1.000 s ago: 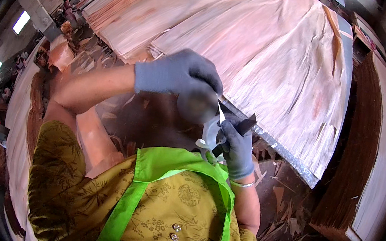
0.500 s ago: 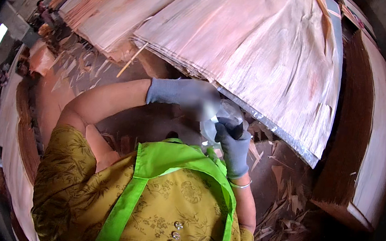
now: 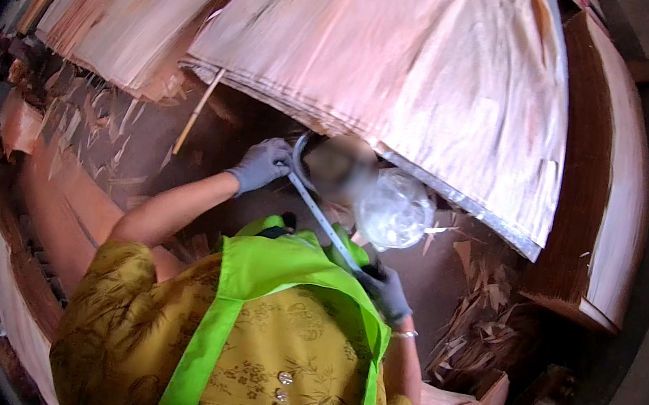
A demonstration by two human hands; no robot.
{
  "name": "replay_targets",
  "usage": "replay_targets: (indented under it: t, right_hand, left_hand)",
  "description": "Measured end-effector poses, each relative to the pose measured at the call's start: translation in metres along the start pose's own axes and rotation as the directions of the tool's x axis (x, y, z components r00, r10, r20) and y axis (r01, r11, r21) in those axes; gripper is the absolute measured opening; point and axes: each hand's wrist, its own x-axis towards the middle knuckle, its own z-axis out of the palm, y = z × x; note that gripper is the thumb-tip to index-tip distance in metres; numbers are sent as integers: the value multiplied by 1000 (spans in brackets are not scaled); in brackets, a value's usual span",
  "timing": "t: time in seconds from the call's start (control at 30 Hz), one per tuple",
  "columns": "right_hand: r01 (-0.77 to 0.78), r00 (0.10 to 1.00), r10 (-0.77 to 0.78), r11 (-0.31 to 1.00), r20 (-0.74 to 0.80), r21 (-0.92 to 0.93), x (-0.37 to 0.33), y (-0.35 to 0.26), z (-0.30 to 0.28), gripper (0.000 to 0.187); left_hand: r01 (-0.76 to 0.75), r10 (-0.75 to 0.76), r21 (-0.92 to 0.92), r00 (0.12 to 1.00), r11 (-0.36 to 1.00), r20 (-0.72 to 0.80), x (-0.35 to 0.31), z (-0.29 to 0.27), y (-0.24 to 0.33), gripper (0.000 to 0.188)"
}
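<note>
A narrow pale blue-white strip (image 3: 324,220) runs slantwise between my two hands. My left hand (image 3: 264,165), in a grey glove, is closed on its upper end. My right hand (image 3: 388,290), gloved in grey with dark fingertips, grips the lower end close to my green apron (image 3: 283,267). Just beyond the strip is a round thing with a curved grey rim (image 3: 298,158); its middle is blurred, so its kind cannot be told. Against it rests a crumpled clear plastic bag (image 3: 395,210), touched by neither hand.
A tall stack of thin wood veneer sheets (image 3: 408,66) overhangs ahead, with another stack (image 3: 137,10) to its left. A third stack (image 3: 592,164) stands at the right. Veneer scraps (image 3: 476,325) litter the floor, and a thin stick (image 3: 199,111) juts from the front stack's edge.
My hands have moved apart, left hand leftward and right hand down toward my body. The strip now shows between them, and the plastic bag is out of my grip.
</note>
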Motion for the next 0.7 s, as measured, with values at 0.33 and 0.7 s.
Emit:
replay_targets:
  t: [0.33,0.7]
  right_hand:
    - [134,427,-2,989,-904,61,-122,48,-94,19]
    - [310,795,-80,906,-601,289,178,12,108,33]
  left_hand:
    - [128,-123,11,970,992,-212,43,73,-51,12]
    - [289,-291,132,957,948,-4,81,95,-68,26]
